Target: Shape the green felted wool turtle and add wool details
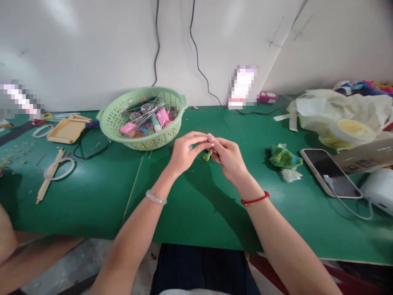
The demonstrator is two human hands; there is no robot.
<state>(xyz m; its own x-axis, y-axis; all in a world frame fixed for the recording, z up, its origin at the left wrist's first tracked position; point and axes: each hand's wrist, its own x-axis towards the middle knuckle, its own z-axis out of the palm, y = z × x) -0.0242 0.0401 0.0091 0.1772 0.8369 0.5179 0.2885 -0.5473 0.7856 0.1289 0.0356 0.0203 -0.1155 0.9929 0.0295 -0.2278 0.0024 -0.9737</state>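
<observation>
Both hands meet above the green table (196,213), fingertips touching. My left hand (185,152), with a pale bangle at the wrist, has its thumb and fingers drawn together in a pinch. My right hand (227,157), above a red cord bracelet, is closed with thumb against index finger. Whatever lies between the fingertips is too small or hidden to name. Just under them shows a small yellow-green lump (206,156); whether it touches the right fingers or rests on the table I cannot tell. To the right lies a green-and-yellow lump (285,157) on crumpled clear plastic (291,175).
A pale green basket (144,143) holds pink packets and thin wires. Leftward are a wooden tray (68,129), sticks (50,176) and a clear ring (72,168). A cabled phone (331,172) and plastic bags (325,106) are at right. Another person's arm (39,254) shows lower left.
</observation>
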